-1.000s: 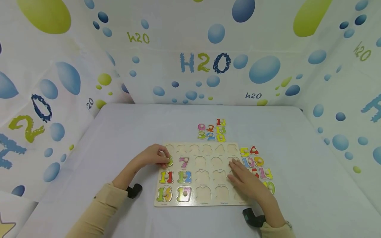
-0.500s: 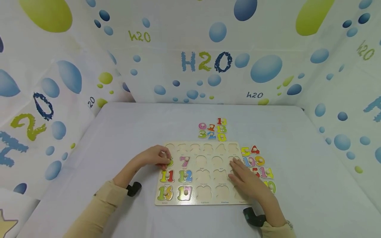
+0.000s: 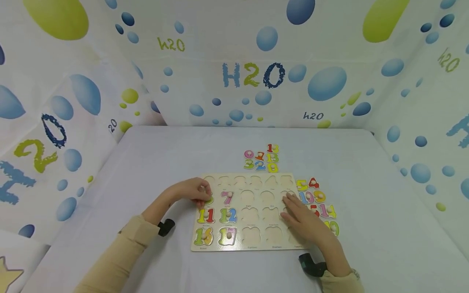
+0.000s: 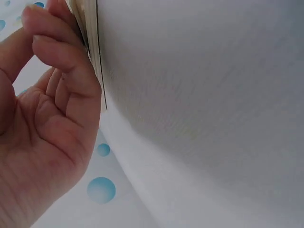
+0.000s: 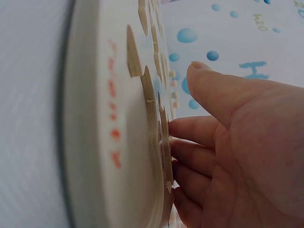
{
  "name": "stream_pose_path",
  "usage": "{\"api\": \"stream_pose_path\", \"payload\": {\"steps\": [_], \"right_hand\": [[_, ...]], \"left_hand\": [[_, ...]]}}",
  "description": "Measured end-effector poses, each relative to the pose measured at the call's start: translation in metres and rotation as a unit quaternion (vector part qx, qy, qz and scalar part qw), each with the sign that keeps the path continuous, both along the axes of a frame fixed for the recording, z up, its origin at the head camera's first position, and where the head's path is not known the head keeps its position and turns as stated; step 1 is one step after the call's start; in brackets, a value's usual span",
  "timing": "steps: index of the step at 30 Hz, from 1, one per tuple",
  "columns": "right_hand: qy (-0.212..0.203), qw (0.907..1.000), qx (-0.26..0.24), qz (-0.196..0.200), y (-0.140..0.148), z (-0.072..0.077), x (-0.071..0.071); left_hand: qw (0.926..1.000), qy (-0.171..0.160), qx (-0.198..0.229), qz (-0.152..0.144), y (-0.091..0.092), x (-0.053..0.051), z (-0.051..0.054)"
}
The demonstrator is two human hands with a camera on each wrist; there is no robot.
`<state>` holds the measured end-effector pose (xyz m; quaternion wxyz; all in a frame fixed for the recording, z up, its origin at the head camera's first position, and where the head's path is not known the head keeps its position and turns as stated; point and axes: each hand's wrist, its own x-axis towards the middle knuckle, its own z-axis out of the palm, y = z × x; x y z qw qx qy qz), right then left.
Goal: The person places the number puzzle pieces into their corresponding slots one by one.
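White cloth bore a number puzzle board whose left-edge green numeral, pinched by the left hand, might jam if tilted, the right hand lying straight-fingered opposite.

**A Riot of Colour over White and Cream**

The backdrop is white, splashed with blue, navy and lime drops, and its big H2O lettering runs light blue, lime, navy. White again for the tabletop. The board is cream-coloured, with orange-red print. Among the numbers, a partly hidden piece shows yellow-green; the 7 is pinkish purple, the 11 yellow and red, the 12 green and blue. The 0 is pink, the 2 blue (sky blue, I'd call it), the 4 red, the 5 yellow. Both sleeves are plain beige; the wrist cameras look black.
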<state>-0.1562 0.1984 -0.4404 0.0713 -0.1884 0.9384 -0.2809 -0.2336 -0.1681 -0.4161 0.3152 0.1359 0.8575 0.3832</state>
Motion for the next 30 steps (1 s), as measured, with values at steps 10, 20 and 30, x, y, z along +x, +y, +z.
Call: {"api": "stream_pose_path", "payload": {"steps": [10, 20, 30], "right_hand": [[-0.001, 1.0, 0.002, 0.003, 0.0, 0.0, -0.004], [-0.009, 0.9999, -0.008, 0.007, 0.0, -0.004, 0.0], [0.008, 0.9999, 0.006, 0.003, 0.002, -0.005, -0.004]], "left_hand": [[0.9973, 0.071, 0.019, 0.005, 0.011, -0.043, 0.038], [0.9957, 0.067, 0.021, 0.062, 0.1, -0.106, 0.012], [0.9891, 0.102, -0.036, 0.1, 0.126, -0.116, -0.003]]}}
